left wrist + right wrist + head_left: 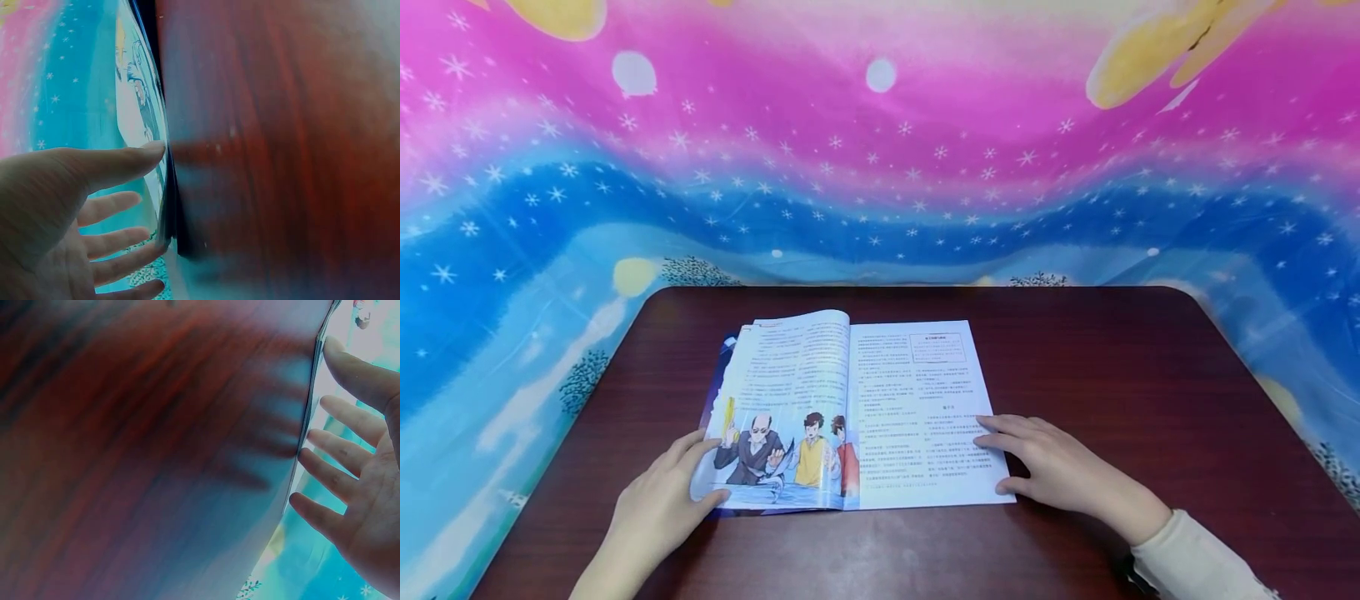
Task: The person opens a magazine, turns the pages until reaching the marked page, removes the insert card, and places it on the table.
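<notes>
An open magazine lies on the dark table, with printed text on the right page and a coloured drawing of several figures across the bottom of the left page. My left hand rests along its lower left edge, thumb near the bottom corner. In the left wrist view the left hand has its fingers spread and its thumb tip touching the magazine's edge. On the other side, my right hand lays straight, spread fingertips on the right page's outer edge; the right wrist view also shows this hand.
The brown wooden table has rounded far corners and extends around the magazine on all sides. Behind and beside it hangs a pink and blue cloth printed with snowflakes. A pale sleeve covers my right forearm.
</notes>
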`<state>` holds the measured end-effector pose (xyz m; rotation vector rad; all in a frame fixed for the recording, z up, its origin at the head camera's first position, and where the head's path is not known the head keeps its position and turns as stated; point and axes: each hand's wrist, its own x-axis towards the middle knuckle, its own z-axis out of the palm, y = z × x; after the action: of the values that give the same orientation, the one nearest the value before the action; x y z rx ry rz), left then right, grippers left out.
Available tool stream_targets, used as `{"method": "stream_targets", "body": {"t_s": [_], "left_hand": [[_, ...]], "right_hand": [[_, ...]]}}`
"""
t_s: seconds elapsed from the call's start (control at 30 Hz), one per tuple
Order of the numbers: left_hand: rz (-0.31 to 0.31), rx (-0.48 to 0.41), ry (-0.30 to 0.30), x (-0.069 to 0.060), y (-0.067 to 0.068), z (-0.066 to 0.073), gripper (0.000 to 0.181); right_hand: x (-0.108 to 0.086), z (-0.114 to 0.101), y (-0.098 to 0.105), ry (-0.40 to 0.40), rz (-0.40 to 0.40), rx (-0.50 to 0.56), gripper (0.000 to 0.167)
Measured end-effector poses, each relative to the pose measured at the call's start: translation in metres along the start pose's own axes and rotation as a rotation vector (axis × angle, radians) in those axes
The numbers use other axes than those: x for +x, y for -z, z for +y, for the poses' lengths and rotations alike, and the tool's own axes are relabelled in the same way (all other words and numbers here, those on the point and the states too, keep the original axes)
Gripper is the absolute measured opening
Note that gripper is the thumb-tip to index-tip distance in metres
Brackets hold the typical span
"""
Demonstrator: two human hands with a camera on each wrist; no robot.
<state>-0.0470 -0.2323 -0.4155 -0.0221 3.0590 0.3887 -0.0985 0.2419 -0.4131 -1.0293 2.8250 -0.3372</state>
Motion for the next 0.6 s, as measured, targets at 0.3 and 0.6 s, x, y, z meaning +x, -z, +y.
{"method": "stream_targets", "body": {"t_s": [0.3, 0.6], "left_hand": [[-0.017, 0.007, -0.109, 0.0004, -0.0024, -0.0012, 0.058], [-0.089, -0.028, -0.255, 0.0017, -0.0011, -0.004, 0.047]], "right_hand": [[0.0002, 0.0005, -0.0001, 0.0, -0.009, 0.001, 0.056], [0.0008, -0.0021, 0.0005, -0.008, -0.005, -0.012, 0.055]]}}
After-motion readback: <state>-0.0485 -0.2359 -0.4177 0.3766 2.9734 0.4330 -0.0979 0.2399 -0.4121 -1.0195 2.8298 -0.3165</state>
